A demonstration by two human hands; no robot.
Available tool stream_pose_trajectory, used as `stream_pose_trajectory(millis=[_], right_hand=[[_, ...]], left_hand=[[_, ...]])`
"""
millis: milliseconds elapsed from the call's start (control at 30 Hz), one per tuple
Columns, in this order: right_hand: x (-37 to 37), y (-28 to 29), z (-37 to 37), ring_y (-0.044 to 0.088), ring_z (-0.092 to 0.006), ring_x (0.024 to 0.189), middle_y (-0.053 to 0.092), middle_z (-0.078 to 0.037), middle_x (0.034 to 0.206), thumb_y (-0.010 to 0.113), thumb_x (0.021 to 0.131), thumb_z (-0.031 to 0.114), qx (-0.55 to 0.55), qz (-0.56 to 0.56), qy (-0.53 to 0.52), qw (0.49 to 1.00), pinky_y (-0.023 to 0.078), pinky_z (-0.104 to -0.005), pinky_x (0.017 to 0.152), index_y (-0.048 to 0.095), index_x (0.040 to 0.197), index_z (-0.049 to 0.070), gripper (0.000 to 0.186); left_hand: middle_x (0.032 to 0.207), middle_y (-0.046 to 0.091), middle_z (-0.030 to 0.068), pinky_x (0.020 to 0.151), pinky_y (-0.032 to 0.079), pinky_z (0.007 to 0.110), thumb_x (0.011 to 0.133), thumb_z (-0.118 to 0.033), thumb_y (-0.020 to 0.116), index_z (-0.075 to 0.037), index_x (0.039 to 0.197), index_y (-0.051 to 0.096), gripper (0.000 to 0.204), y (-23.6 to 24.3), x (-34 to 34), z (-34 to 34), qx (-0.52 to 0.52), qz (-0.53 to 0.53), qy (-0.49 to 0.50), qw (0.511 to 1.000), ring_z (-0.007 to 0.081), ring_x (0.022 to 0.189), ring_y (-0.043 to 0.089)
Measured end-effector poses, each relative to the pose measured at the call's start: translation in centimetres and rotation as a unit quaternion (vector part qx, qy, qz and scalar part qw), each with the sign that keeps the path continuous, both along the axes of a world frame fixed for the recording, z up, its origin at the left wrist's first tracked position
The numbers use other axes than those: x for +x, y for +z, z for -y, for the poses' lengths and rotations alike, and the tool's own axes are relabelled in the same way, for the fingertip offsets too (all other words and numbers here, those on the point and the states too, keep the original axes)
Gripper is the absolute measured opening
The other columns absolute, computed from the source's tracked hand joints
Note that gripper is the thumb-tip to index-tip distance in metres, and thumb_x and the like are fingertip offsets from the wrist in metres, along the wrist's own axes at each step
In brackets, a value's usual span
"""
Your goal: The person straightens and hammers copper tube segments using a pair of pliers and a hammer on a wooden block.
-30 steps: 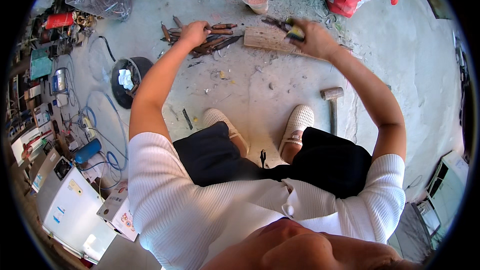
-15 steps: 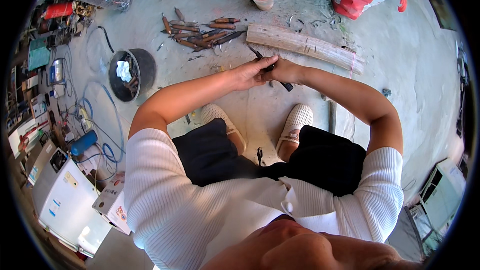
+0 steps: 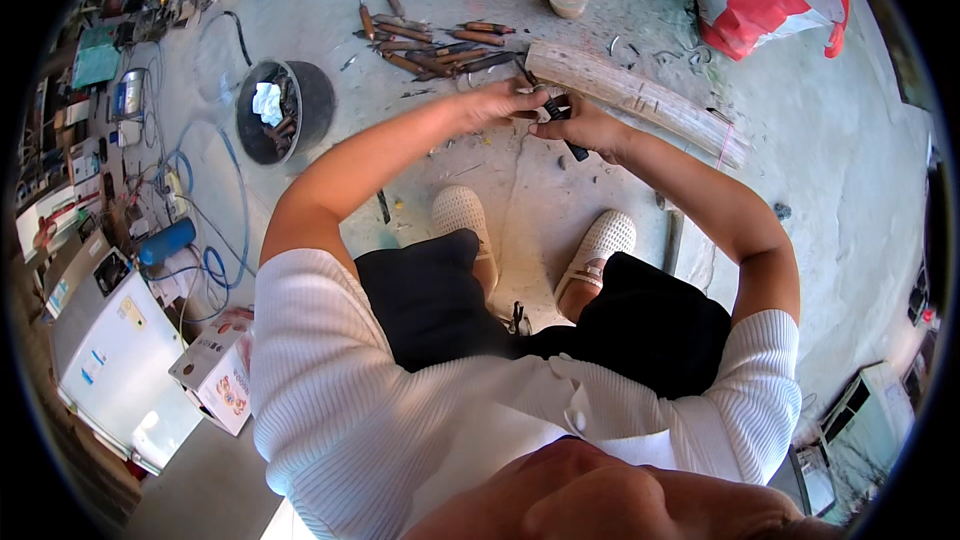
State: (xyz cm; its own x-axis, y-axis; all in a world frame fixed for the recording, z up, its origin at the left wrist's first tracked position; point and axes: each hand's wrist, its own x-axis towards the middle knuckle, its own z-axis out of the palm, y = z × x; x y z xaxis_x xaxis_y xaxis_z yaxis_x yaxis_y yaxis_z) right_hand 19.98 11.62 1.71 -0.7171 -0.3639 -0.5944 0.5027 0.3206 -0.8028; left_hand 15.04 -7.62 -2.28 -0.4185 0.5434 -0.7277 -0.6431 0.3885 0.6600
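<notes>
- At nine o'clock from the hands, a round black plastic bucket [image 3: 318, 105] is set on the grey floor; a crumpled white wad [image 3: 267, 103] and brown pieces are contained by its wall.
- At ten o'clock, slim brown-and-black rod-like pieces [image 3: 430, 63] are heaped loosely, probably for easy picking.
- The left hand [image 3: 500, 103] is brought to the upper end of a long, slim, dark object; whether its grip is closed there cannot be told.
- That dark object [image 3: 554, 108] is held aslant between the hands, above the floor, perhaps so that both ends can be controlled.
- At twelve o'clock, a clear plastic cup with pinkish contents [image 3: 568, 8] is stood upright.
- By the right hand [image 3: 595, 128], the dark object is pinched in a narrow grip.
- At three o'clock, a weathered wooden plank [image 3: 635, 95] is laid flat, presumably for stability.
- At two o'clock, farther off, a red-and-white bag [image 3: 755, 5] is placed.
</notes>
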Motion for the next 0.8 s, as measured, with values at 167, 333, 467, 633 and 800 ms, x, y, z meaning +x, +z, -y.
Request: stream_pose_trajectory(millis=[167, 333, 467, 633, 800], right_hand=[[1.1, -2.2, -1.9, 0.053, -0.0155, 0.068, 0.057, -0.007, 0.077, 0.071, 0.076, 0.043, 0.104, 0.069, -0.023, 0.992, 0.044, -0.0307, 0.059, 0.059, 0.102, 0.0, 0.052], [4.0, -1.8, -3.4, 0.052, -0.0145, 0.064, 0.056, -0.007, 0.073, 0.064, 0.082, 0.045, 0.145, 0.05, -0.048, 0.987, 0.044, -0.0305, 0.057, 0.058, 0.109, 0.005, 0.049], [8.7, -2.5, -3.2, 0.055, -0.0204, 0.074, 0.057, -0.011, 0.078, 0.061, 0.085, 0.041, 0.176, -0.044, -0.071, 0.981, 0.045, -0.0337, 0.07, 0.054, 0.113, 0.002, 0.049], [11.9, -1.3, 0.5, 0.057, -0.019, 0.078, 0.061, -0.012, 0.085, 0.061, 0.086, 0.039, 0.205, 0.071, -0.17, 0.961, 0.046, -0.0332, 0.072, 0.049, 0.119, -0.001, 0.054], [11.4, 1.5, 4.7, 0.056, -0.0239, 0.097, 0.06, -0.017, 0.106, 0.056, 0.087, 0.049, 0.182, 0.188, -0.19, 0.946, 0.044, -0.0342, 0.085, 0.048, 0.122, -0.002, 0.062]], left_hand=[[0.118, 0.061, 0.0077, 0.093, 0.044, 0.033, 0.079, -0.027, 0.071, -0.004, 0.109, 0.063, 0.038, -3.7, -8.8, 4.7, -0.136, -0.351, -0.135, 0.916, 0.0201, 0.109, 0.057], [0.104, 0.061, 0.0071, 0.088, 0.041, 0.041, 0.086, -0.025, 0.061, -0.014, 0.104, 0.064, 0.021, -4.5, -11.7, 5.2, -0.354, -0.521, -0.242, 0.738, 0.0275, 0.104, 0.055], [0.105, 0.059, 0.0049, 0.092, 0.035, 0.042, 0.085, -0.025, 0.061, -0.016, 0.103, 0.065, 0.02, -6.9, -12.2, 5.8, -0.339, -0.56, -0.283, 0.701, 0.0241, 0.109, 0.051], [0.105, 0.058, 0.0041, 0.091, 0.034, 0.041, 0.084, -0.024, 0.061, -0.017, 0.101, 0.065, 0.019, -7.6, -13.0, 6.5, -0.299, -0.577, -0.329, 0.685, 0.0236, 0.108, 0.05], [0.105, 0.057, 0.0052, 0.092, 0.032, 0.041, 0.086, -0.023, 0.059, -0.013, 0.1, 0.06, 0.018, -8.3, -13.2, 7.5, -0.287, -0.571, -0.312, 0.703, 0.0248, 0.109, 0.049]])
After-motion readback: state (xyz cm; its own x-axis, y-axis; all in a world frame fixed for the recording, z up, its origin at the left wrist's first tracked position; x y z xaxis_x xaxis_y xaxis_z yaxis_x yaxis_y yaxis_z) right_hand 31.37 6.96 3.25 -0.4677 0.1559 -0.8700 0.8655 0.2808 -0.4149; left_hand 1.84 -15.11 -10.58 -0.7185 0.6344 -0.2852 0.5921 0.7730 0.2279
